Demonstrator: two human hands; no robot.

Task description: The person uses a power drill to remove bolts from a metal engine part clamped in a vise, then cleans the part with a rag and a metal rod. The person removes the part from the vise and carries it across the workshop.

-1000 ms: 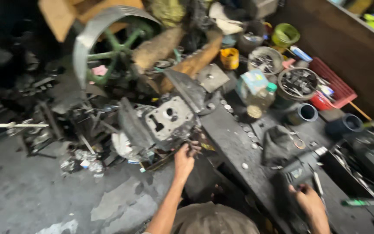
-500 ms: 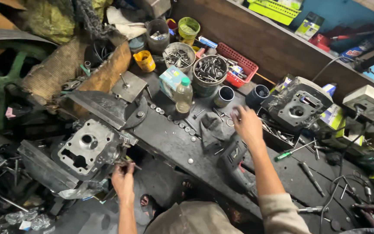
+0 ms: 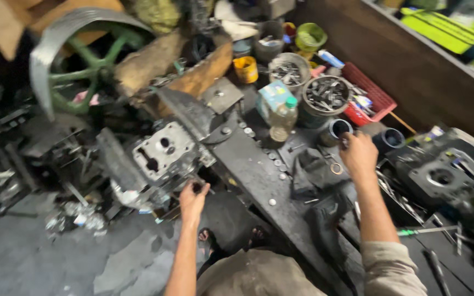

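Observation:
My left hand (image 3: 193, 198) reaches forward to the lower edge of a grey metal engine block (image 3: 165, 152) that rests off the bench's left side. Its fingers curl round a small dark part at that edge. My right hand (image 3: 359, 154) stretches over the dark workbench (image 3: 259, 181), fingertips at the rim of a small dark can (image 3: 337, 129). Whether those fingers hold anything is hidden by the back of the hand. A dark rag (image 3: 311, 172) lies just left of my right wrist.
Tins of bolts (image 3: 325, 96), a plastic bottle (image 3: 282, 118), a yellow cup (image 3: 246, 68) and a red basket (image 3: 374, 96) crowd the bench's far end. Another engine casing (image 3: 440, 175) and a green-handled screwdriver (image 3: 421, 231) lie to the right. A green flywheel (image 3: 78, 71) stands at left.
My right hand has moved forward from the rag area to the small dark can. My left hand stays at the engine block's lower edge. The view has swung.

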